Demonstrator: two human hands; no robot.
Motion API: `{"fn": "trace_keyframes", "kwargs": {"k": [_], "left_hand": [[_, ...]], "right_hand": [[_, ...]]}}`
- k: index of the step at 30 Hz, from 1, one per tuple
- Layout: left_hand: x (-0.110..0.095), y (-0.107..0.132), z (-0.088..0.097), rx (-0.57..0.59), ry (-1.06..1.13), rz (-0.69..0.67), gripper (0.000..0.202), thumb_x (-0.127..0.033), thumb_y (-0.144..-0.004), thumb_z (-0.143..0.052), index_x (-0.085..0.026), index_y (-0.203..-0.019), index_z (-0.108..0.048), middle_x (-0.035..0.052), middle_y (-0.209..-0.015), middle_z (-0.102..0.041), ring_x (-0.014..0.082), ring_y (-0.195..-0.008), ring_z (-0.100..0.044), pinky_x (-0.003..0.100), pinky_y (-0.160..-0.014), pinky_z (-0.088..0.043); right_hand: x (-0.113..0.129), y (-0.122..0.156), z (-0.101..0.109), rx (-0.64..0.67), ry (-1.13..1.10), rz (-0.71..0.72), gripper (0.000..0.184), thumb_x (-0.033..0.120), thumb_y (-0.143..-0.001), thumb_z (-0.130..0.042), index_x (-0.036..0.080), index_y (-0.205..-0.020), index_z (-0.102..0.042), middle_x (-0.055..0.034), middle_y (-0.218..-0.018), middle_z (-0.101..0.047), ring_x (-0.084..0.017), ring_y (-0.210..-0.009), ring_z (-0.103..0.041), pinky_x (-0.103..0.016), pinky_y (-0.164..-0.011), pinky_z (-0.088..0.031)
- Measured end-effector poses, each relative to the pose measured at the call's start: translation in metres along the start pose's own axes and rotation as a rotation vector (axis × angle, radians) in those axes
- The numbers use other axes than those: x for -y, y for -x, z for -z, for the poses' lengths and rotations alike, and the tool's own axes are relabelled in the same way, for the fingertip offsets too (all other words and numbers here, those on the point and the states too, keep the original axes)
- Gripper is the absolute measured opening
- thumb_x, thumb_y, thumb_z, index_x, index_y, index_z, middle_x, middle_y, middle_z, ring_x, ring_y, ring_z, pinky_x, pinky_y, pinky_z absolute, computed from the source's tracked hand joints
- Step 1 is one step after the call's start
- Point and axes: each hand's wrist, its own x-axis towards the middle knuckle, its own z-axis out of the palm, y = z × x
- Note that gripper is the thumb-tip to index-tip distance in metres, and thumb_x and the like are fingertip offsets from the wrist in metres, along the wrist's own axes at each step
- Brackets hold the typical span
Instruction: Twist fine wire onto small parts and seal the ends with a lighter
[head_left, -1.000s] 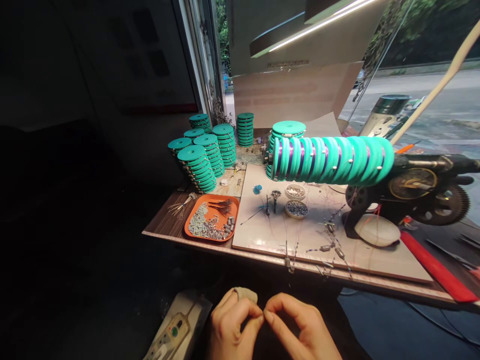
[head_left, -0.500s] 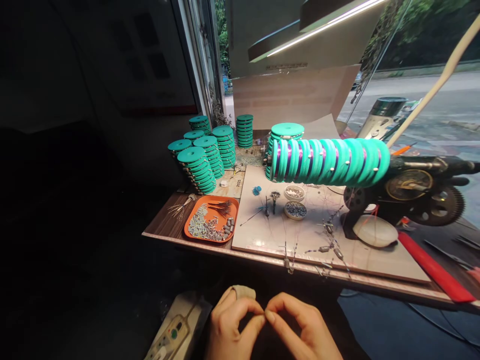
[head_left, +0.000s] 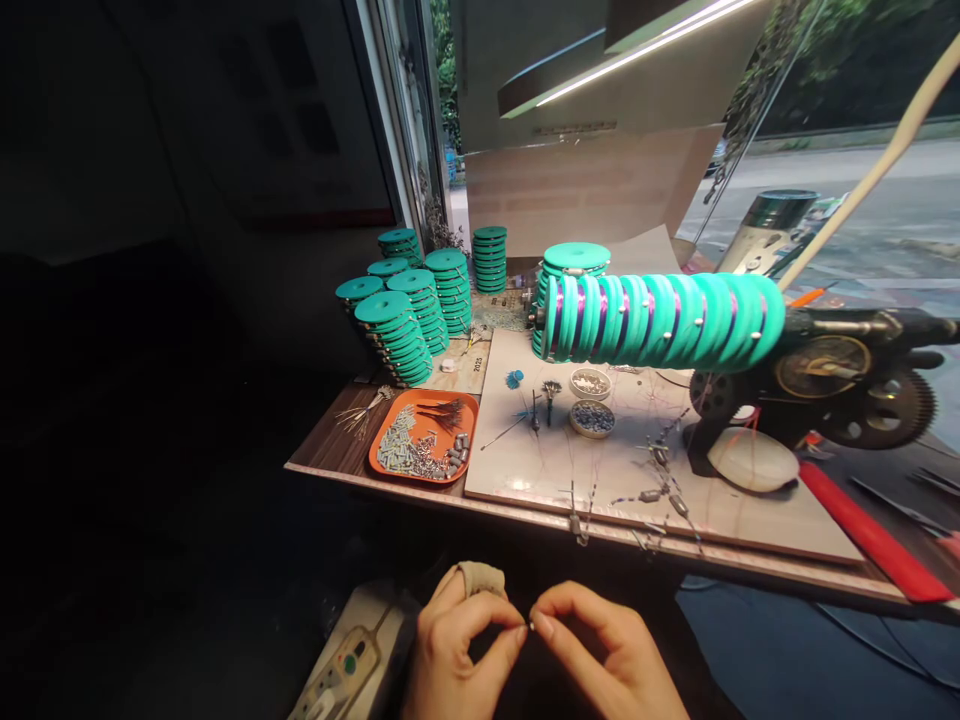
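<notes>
Low in the view, in front of the table edge, my left hand (head_left: pixel 469 650) pinches thumb against forefinger, with a beige wrap (head_left: pixel 481 578) around one finger. My right hand (head_left: pixel 600 645) makes a matching pinch just beside it. A tiny pale speck shows at the right fingertips; what either hand holds is too small to name. Above them on the table, thin lines with small metal weights (head_left: pixel 649 496) hang toward the front edge. A row of green foam spools (head_left: pixel 660 322) wound with purple line sits on a dark geared machine (head_left: pixel 821 370).
An orange tray (head_left: pixel 472 440) holds small metal parts. Stacks of green spools (head_left: pixel 390 345) stand at the back left. Two small round dishes of beads (head_left: pixel 592 432) lie on the pale board (head_left: pixel 517 470). A red strip (head_left: pixel 870 535) lies at right; a power strip (head_left: pixel 349 665) is low left.
My fingertips have parted slightly, the left hand shifting a little left. A pale speck now shows at the right fingertips. The things on the table stay in place.
</notes>
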Motion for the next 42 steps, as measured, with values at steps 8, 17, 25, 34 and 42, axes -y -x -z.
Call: {"fn": "trace_keyframes", "kwargs": {"k": [8, 17, 25, 34, 42], "left_hand": [[0.0012, -0.0015, -0.0015, -0.002, 0.024, 0.036, 0.011, -0.012, -0.072, -0.060, -0.018, -0.064, -0.064, 0.0018, -0.066, -0.061, 0.0157, -0.065, -0.061, 0.024, -0.059, -0.050], [-0.0003, -0.0015, -0.0018, -0.006, 0.031, 0.067, 0.011, -0.012, -0.071, -0.060, -0.018, -0.063, -0.064, 0.0022, -0.065, -0.061, 0.0155, -0.063, -0.061, 0.023, -0.057, -0.049], [-0.0033, -0.0032, -0.0035, -0.010, 0.158, 0.157, 0.009, -0.012, -0.067, -0.065, -0.016, -0.059, -0.066, 0.0033, -0.063, -0.064, 0.0157, -0.061, -0.061, 0.022, -0.055, -0.048], [-0.0020, -0.0033, -0.0065, -0.098, 0.328, 0.208, 0.010, -0.011, -0.062, -0.069, -0.017, -0.054, -0.065, 0.0012, -0.057, -0.063, 0.0151, -0.057, -0.060, 0.022, -0.054, -0.047], [-0.0013, -0.0027, -0.0075, -0.105, 0.348, 0.237, 0.009, -0.011, -0.060, -0.069, -0.017, -0.054, -0.066, 0.0018, -0.056, -0.063, 0.0153, -0.055, -0.060, 0.022, -0.052, -0.046]], "right_hand": [[0.0007, -0.0002, 0.0033, -0.009, 0.060, 0.110, 0.021, 0.030, -0.085, -0.052, 0.017, -0.077, -0.068, -0.0030, -0.065, -0.064, -0.015, -0.058, -0.061, -0.020, -0.055, -0.046], [0.0010, 0.0004, 0.0026, 0.015, 0.079, 0.117, 0.022, 0.029, -0.085, -0.051, 0.017, -0.078, -0.068, -0.0031, -0.064, -0.063, -0.014, -0.057, -0.060, -0.020, -0.053, -0.044], [-0.0018, -0.0021, -0.0019, 0.054, -0.045, 0.003, 0.028, 0.036, -0.086, -0.048, 0.016, -0.071, -0.059, -0.0015, -0.065, -0.061, -0.014, -0.061, -0.057, -0.020, -0.057, -0.044], [0.0006, 0.0003, -0.0033, 0.048, -0.027, -0.018, 0.030, 0.039, -0.087, -0.045, 0.016, -0.070, -0.058, -0.0007, -0.062, -0.059, -0.014, -0.057, -0.054, -0.021, -0.055, -0.042], [0.0018, 0.0008, -0.0040, 0.025, -0.067, -0.017, 0.028, 0.037, -0.086, -0.048, 0.016, -0.070, -0.058, -0.0005, -0.062, -0.060, -0.013, -0.056, -0.054, -0.020, -0.054, -0.042]]}}
